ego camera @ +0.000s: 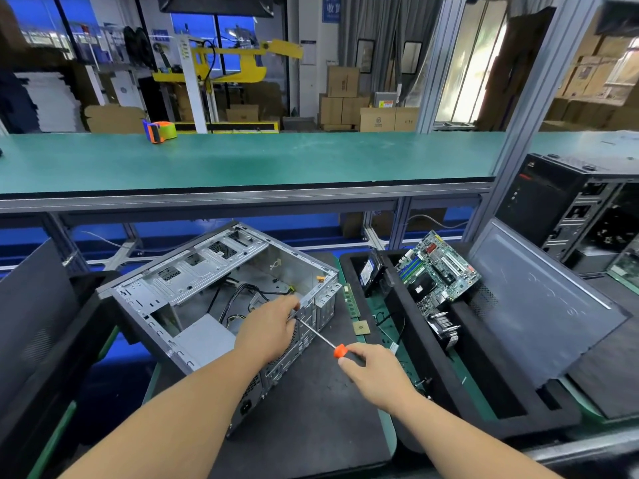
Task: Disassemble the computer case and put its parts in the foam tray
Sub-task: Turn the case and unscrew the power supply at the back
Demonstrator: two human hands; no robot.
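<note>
1. Lying on its side on a dark foam mat (pixel 311 409), the computer case (pixel 221 299) is a box of bare grey sheet metal, its open side facing up, its walls stamped with slots and vent holes.
2. The case sits at lower centre, just left of the foam tray (pixel 449 385), and its long axis runs from near right to far left, with the perforated rear panel turned toward the person.
3. Inside the case lie black cables (pixel 235 299) and a smooth grey box-shaped power supply (pixel 204 340) at the near end.
4. The left hand (pixel 266 330) rests on the case's rear edge, fingers curled at the spot where the screwdriver tip meets the metal; whether they pinch a screw or the tip, I cannot tell.
5. The right hand (pixel 373 371) grips the orange handle of a screwdriver (pixel 321 337), whose thin steel shaft points up and left to the rear panel.
6. The foam tray is black, with long rectangular pockets; a green motherboard (pixel 439 271) leans in it, a finned metal heatsink (pixel 446 330) lies below that, and a drive (pixel 368 274) stands in the far left pocket.
7. A green memory stick (pixel 351 302) and a small square gold chip (pixel 361 328) lie on the mat between case and tray.
8. A flat dark side panel (pixel 546 305) leans on the tray's right side.
</note>
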